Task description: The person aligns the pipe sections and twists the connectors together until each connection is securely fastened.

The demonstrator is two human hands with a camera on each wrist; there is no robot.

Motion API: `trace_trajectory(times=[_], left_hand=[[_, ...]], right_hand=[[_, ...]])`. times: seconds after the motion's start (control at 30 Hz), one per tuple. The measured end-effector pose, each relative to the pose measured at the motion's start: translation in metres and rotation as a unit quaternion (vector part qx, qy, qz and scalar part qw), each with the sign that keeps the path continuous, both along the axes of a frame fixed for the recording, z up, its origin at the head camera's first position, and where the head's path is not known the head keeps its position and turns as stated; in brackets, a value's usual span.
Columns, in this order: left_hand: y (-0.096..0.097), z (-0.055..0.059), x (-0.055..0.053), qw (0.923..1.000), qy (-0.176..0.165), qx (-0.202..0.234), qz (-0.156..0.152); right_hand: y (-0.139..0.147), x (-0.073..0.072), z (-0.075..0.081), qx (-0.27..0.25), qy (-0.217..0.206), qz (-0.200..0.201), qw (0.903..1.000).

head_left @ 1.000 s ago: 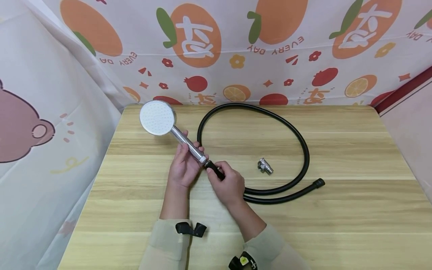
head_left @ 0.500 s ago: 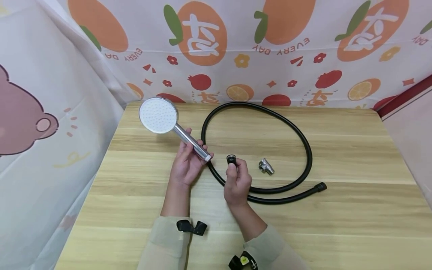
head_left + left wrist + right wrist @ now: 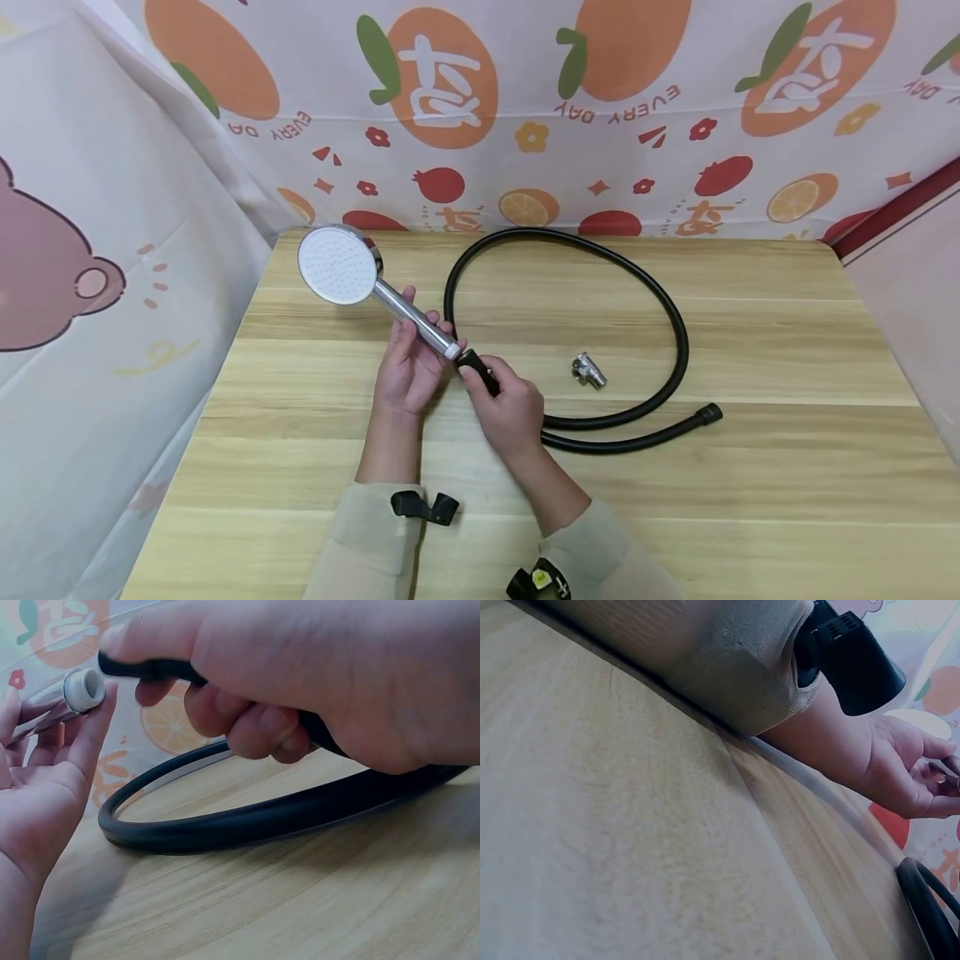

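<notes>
A chrome shower head (image 3: 337, 265) with a white spray face points up and left. My left hand (image 3: 408, 375) holds its handle, palm up, with the fingers around the tube. In the left wrist view the handle's white threaded end (image 3: 87, 690) shows, bare. My right hand (image 3: 510, 408) grips the black shower hose (image 3: 678, 321) near one end, thumb along the top. That hose end (image 3: 120, 666) points at the threaded end, with a small gap between them in the left wrist view. The right wrist view shows my left hand (image 3: 900, 761) only partly.
The hose loops across the wooden table (image 3: 787, 467), its other end (image 3: 708, 413) lying to the right. Inside the loop lies a small chrome fitting (image 3: 588, 370). A fruit-print cloth (image 3: 450, 75) hangs behind the table. Wrist camera mounts (image 3: 425, 507) sit on both sleeves.
Half a second ago my right hand held the hose end upright, away to the right of the handle. It has come back left and tilted the hose end toward the handle.
</notes>
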State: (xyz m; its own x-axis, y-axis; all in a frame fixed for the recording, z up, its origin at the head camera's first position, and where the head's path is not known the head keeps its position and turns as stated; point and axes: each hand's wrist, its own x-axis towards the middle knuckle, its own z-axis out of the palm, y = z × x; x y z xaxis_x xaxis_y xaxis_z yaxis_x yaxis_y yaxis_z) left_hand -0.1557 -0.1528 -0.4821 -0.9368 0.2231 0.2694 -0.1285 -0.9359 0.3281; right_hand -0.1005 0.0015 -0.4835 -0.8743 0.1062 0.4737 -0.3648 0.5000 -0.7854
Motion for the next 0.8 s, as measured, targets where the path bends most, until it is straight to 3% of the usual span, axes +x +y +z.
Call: trace_trajectory(times=[0.17, 0.5, 0.8], left_hand=[[-0.0007, 0.0006, 0.0005, 1.0, 0.004, 0.0, -0.004], [-0.0006, 0.0017, 0.0006, 0.9987, -0.013, -0.049, -0.002], [-0.0014, 0.0025, 0.0007, 0.9917, -0.005, -0.119, 0.048]], right_hand=[[-0.0013, 0.0003, 0.0016, 0.026, -0.012, 0.016, 0.9994], [-0.0023, 0.0006, 0.0001, 0.058, -0.051, 0.024, 0.9967], [-0.0026, -0.0006, -0.0005, 0.043, -0.1, 0.018, 0.9939]])
